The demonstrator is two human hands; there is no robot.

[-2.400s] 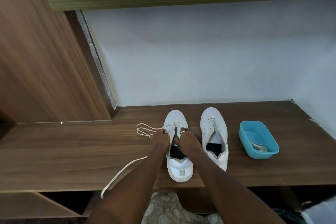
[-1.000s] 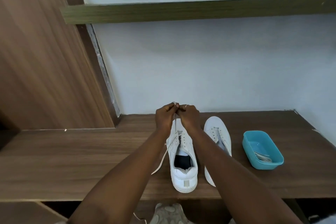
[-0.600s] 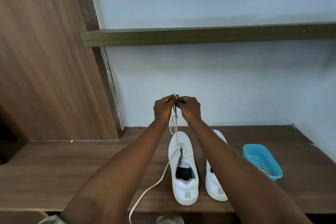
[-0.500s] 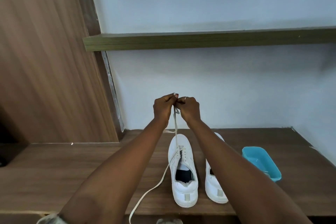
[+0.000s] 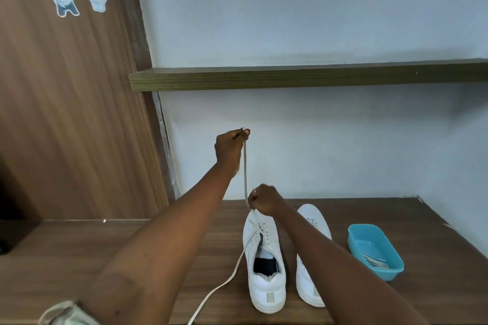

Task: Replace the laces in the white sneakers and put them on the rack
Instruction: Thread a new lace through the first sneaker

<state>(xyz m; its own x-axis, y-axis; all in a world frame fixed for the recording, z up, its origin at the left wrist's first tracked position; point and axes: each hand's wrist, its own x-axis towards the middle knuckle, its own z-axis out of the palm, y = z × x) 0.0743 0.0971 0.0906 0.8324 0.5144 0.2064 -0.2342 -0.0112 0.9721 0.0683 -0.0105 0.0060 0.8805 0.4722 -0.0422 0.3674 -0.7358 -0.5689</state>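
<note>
The left hand [image 5: 230, 151] pinches the lace [image 5: 245, 166] tip high above the right hand [image 5: 264, 203], which grips the same strand just over the sneaker [image 5: 265, 266] below it, seemingly pulling slack through an eyelet.

Your bench [image 5: 79, 258] lies bare left of the sneakers [image 5: 266, 290], but for a trailing lace [image 5: 227, 282]; the blue tub [image 5: 390, 273] blocks the right, a shelf [image 5: 317, 78] overhangs.

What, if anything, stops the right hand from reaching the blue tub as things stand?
Probably yes, it can reach: only the second sneaker lies between the right hand and the blue tub, and it sits low. But that hand is pinching the lace, so it would have to let go first.
</note>
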